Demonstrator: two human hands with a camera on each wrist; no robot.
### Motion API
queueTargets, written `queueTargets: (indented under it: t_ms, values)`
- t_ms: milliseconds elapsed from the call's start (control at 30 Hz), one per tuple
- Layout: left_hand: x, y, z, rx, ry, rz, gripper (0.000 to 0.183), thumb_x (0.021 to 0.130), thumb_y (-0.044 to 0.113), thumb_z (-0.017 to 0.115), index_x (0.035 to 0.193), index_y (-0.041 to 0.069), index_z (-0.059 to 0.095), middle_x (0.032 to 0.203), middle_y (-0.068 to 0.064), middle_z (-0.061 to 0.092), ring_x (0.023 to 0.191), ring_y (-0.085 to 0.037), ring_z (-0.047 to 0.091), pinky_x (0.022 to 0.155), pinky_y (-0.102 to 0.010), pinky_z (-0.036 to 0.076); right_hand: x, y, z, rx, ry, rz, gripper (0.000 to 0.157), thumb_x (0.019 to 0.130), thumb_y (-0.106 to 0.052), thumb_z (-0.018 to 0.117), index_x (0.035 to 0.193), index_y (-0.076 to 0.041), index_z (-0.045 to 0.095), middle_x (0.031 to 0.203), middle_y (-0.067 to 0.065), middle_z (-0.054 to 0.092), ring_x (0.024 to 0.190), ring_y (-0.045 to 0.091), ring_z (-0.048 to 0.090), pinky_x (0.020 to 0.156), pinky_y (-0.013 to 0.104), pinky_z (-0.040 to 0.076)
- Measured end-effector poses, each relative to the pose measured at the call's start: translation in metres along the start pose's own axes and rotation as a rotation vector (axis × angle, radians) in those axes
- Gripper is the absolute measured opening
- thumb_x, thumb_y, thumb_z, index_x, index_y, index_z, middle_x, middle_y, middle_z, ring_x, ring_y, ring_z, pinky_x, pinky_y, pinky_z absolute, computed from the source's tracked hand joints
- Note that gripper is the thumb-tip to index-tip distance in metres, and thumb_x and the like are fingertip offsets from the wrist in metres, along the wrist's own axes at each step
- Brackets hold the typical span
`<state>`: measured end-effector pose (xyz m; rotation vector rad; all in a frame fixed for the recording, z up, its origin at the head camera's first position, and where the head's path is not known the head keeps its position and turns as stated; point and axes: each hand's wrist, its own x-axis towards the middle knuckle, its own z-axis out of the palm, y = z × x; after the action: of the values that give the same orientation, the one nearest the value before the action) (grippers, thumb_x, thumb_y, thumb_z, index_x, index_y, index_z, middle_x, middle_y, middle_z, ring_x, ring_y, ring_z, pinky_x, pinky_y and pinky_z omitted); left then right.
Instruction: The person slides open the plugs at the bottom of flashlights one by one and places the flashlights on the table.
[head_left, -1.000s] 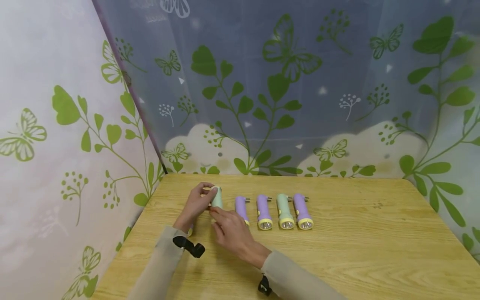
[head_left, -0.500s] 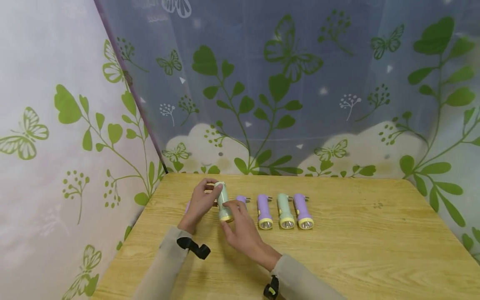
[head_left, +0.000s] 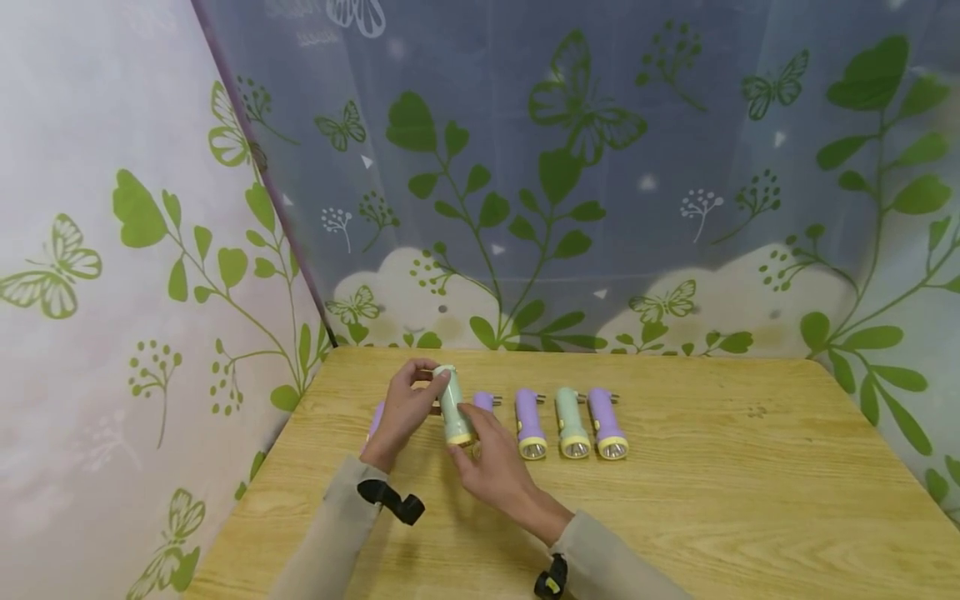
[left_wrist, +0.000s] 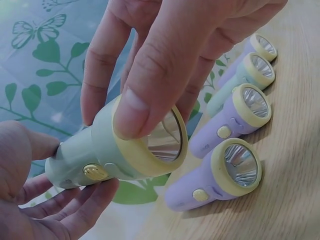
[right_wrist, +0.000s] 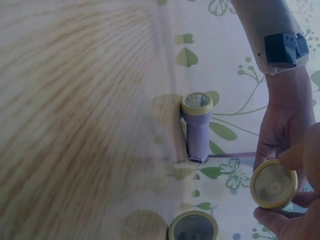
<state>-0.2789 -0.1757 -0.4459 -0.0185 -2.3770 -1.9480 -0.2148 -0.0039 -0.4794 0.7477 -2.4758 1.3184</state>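
Observation:
Both my hands hold one mint-green flashlight (head_left: pixel 452 407) with a yellow rim, tilted above the table. My left hand (head_left: pixel 405 407) grips its tail end, thumb on one side and fingers on the other. In the left wrist view, my right hand (left_wrist: pixel 165 55) pinches the yellow head, the thumb over the rim. A yellow switch (left_wrist: pixel 95 172) shows on the green body. The right wrist view faces the round lens (right_wrist: pixel 273 184). Right of the hands, a purple flashlight (head_left: pixel 483 402) is partly hidden behind my right hand (head_left: pixel 498 462).
Further right stand a purple flashlight (head_left: pixel 530 421), a green one (head_left: pixel 572 422) and another purple one (head_left: pixel 606 422) in a row, metal prongs out at their tails. One more purple flashlight (head_left: pixel 375 417) is mostly behind my left hand. Patterned curtain (head_left: pixel 480 167) borders the wooden table (head_left: pixel 712 500).
Both hands have moved a little right with the green flashlight, which now shows along its length. The purple flashlight behind the left hand shows on that hand's other side.

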Motion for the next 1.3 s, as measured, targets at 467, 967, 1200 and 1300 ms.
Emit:
queueTargets:
  t_ms: [467, 967, 1200, 1300]
  values:
    - [-0.0033, -0.0029, 0.0002, -0.035, 0.009, -0.011, 0.039, 0.099, 0.034, 0.066, 0.123, 0.005, 0.057, 0.120, -0.016, 0.054, 0.086, -0.016, 0.069, 0.073, -0.035, 0.063, -0.0006, 0.0027, -0.0011, 0.039, -0.019, -0.008, 0.058, 0.095, -0.015, 0.070, 0.148, -0.002, 0.048, 0.144, 0.016, 0.058, 0.123, 0.027, 0.064, 0.093, 0.040, 0.059]
    - [-0.0033, -0.0004, 0.0026, -0.040, 0.010, -0.012, 0.036, 0.099, 0.032, 0.067, 0.121, 0.005, 0.059, 0.119, -0.018, 0.056, 0.085, -0.016, 0.070, 0.072, -0.035, 0.063, -0.0003, 0.0025, -0.0037, 0.018, -0.011, -0.011, 0.057, 0.094, -0.015, 0.072, 0.145, 0.000, 0.050, 0.142, 0.018, 0.060, 0.126, 0.030, 0.062, 0.098, 0.042, 0.057]
    - [-0.0038, 0.0018, 0.0031, -0.025, 0.011, 0.012, 0.037, 0.101, 0.032, 0.065, 0.124, 0.004, 0.058, 0.120, -0.018, 0.055, 0.086, -0.017, 0.069, 0.074, -0.037, 0.063, 0.0016, 0.0010, -0.0067, 0.020, -0.016, -0.013, 0.058, 0.094, -0.014, 0.071, 0.146, 0.000, 0.050, 0.144, 0.019, 0.058, 0.126, 0.031, 0.062, 0.098, 0.042, 0.057]
    - [-0.0027, 0.0022, 0.0031, -0.016, 0.006, 0.016, 0.037, 0.102, 0.031, 0.063, 0.126, 0.004, 0.058, 0.121, -0.018, 0.055, 0.085, -0.016, 0.069, 0.074, -0.038, 0.064, 0.0026, 0.0014, -0.0075, 0.013, -0.015, -0.019, 0.057, 0.094, -0.014, 0.071, 0.145, 0.000, 0.050, 0.144, 0.019, 0.058, 0.127, 0.032, 0.061, 0.099, 0.043, 0.056]
